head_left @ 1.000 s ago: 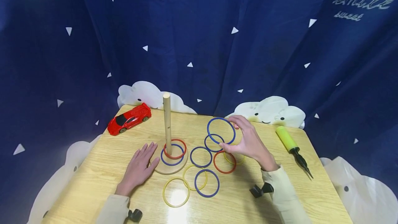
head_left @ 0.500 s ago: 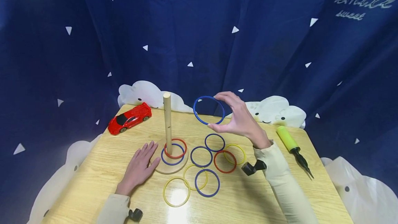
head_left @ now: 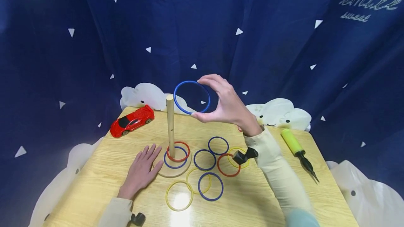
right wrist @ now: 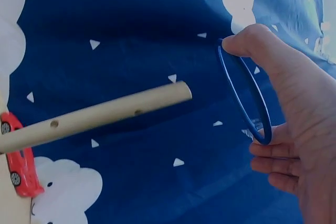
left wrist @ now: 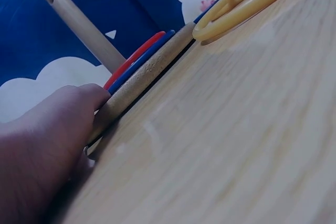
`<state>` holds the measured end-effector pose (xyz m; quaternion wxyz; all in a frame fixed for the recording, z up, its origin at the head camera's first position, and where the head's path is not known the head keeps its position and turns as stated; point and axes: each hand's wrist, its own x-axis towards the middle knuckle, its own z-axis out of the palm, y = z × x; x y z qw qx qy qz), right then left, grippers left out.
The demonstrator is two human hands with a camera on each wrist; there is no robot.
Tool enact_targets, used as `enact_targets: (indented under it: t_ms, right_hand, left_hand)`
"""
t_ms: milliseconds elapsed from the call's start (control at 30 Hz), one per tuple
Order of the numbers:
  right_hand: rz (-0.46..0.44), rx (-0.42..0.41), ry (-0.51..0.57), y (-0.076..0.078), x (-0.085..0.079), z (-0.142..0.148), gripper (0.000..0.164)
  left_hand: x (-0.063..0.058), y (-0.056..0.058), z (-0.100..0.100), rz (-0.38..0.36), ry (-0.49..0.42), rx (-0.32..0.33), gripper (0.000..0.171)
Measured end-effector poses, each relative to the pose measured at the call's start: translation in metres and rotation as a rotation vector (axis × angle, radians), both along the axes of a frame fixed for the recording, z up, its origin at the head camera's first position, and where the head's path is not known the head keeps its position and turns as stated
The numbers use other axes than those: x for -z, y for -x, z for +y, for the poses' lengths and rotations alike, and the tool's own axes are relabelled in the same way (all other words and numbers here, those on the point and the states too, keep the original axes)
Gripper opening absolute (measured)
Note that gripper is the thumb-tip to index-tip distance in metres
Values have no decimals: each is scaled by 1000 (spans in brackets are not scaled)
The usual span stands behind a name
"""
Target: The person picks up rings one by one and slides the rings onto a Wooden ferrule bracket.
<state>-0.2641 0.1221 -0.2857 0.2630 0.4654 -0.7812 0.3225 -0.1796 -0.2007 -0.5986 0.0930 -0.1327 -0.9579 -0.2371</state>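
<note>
High above the table, my right hand [head_left: 222, 102] pinches a blue ring [head_left: 189, 81] between thumb and fingertips. The ring is tilted, just right of the top of an upright wooden peg [head_left: 170, 125]. In the right wrist view, the peg's end [right wrist: 181, 92] stands apart from the held ring [right wrist: 261, 95]. Around the peg's foot lie a red ring [head_left: 181, 142] and a blue ring, on the round wooden base [head_left: 170, 173]. My left hand [head_left: 140, 171] rests flat on the table, fingers straight, its thumb [left wrist: 86, 95] right at the base's rim.
Several loose rings lie right of the base and in front, among them a yellow ring [head_left: 179, 210] and a red ring [head_left: 228, 176]. A red toy car [head_left: 132, 121] sits back left, a yellow-green hand pump [head_left: 291, 141] at the right. A blue curtain [head_left: 202, 38] hangs behind.
My right hand has lifted the blue ring from above the loose rings, moving up and left toward the peg's top. The left hand has stayed in place.
</note>
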Motion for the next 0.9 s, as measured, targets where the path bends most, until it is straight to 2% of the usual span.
enact_targets:
  t_ms: [200, 400, 600, 900]
  right_hand:
    - [53, 6, -71, 3, -5, -22, 87]
    - [40, 1, -136, 7, 8, -36, 88]
    - [-11, 0, -172, 9, 37, -42, 87]
    - [-98, 19, -221, 5, 95, -49, 89]
  left_hand:
    - [2, -1, -1, 7, 21, -22, 70]
    - [1, 0, 1, -23, 32, -16, 75]
    - [-1, 2, 2, -39, 49, -20, 78]
    - [-1, 0, 3, -41, 47, -24, 78]
